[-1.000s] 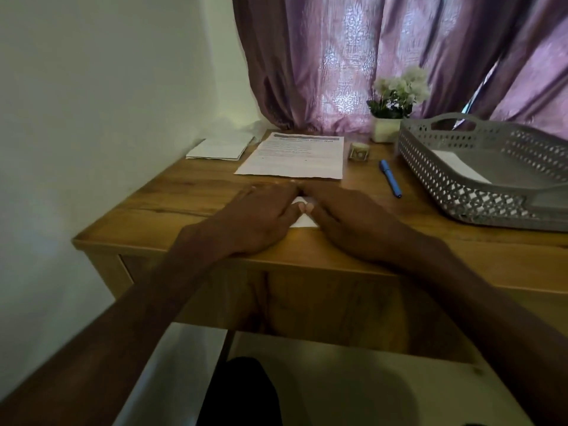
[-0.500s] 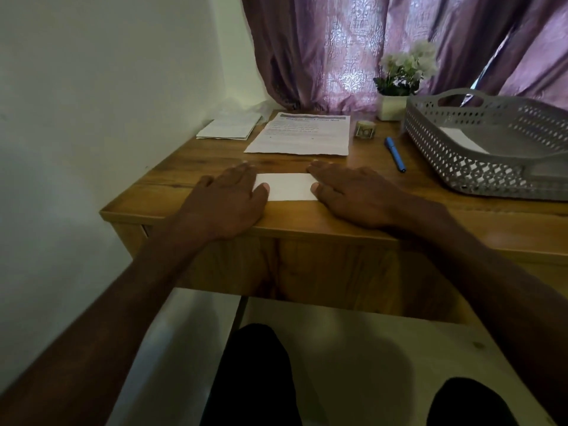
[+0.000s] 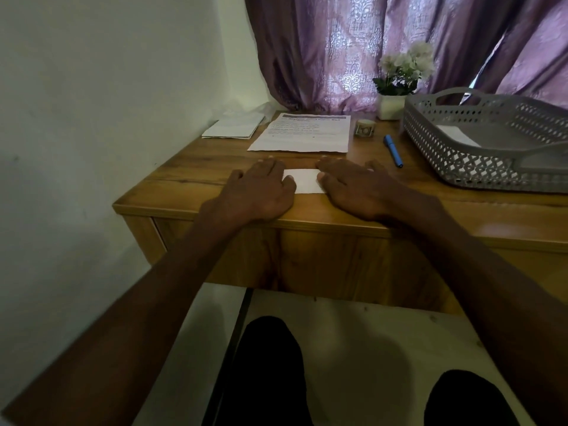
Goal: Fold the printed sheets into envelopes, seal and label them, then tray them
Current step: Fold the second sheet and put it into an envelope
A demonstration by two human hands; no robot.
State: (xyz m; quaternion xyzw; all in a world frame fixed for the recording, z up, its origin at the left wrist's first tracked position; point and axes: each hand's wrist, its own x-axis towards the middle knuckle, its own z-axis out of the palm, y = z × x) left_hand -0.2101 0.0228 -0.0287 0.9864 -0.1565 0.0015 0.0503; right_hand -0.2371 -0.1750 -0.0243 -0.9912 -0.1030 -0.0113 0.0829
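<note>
Two hands (image 3: 307, 192) flat on one folded sheet (image 3: 302, 180); one tray (image 3: 479, 161).

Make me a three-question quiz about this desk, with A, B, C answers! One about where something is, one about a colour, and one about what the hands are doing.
1. Where is the pen?
A. Inside the tray
B. On the desk between the printed sheet and the grey tray
C. In a hand

2. What colour is the pen?
A. Blue
B. Red
C. Green

3. What are the left hand and right hand doing?
A. Holding the tape roll
B. Hanging in the air
C. Lying flat on the ends of the folded white paper

Answers: 1 B, the pen lies on the wood just left of the tray. 2 A, its whole barrel is blue. 3 C, the straight fingers of both hands cover the paper's two ends.
</note>
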